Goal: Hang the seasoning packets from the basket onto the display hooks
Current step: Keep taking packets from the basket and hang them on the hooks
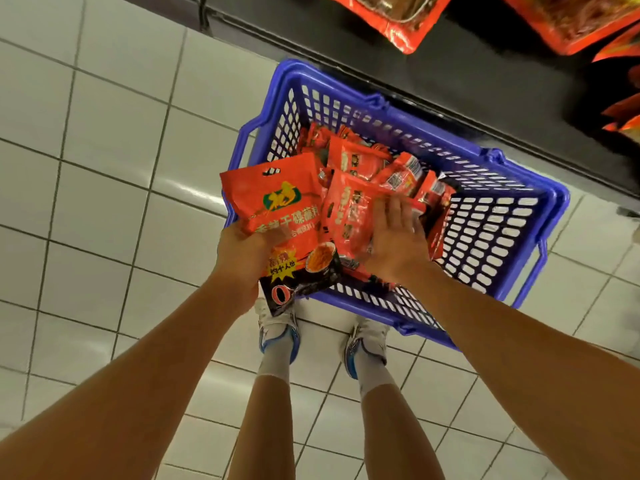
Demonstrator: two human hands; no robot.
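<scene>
Evidently still picking: left hand (242,252) gripped a large red packet (287,223); right hand (398,244) (fingers flat) pressed packets in the basket (540,216); hanging came next.

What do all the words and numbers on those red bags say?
"0" in big red print, on the black bottom corner of the large packet that the left hand holds.
Chinese characters across that packet's middle and on its yellow starburst: too blurred to read surely.
Print on the small packets under the right hand and in the basket: too small to read.
</scene>
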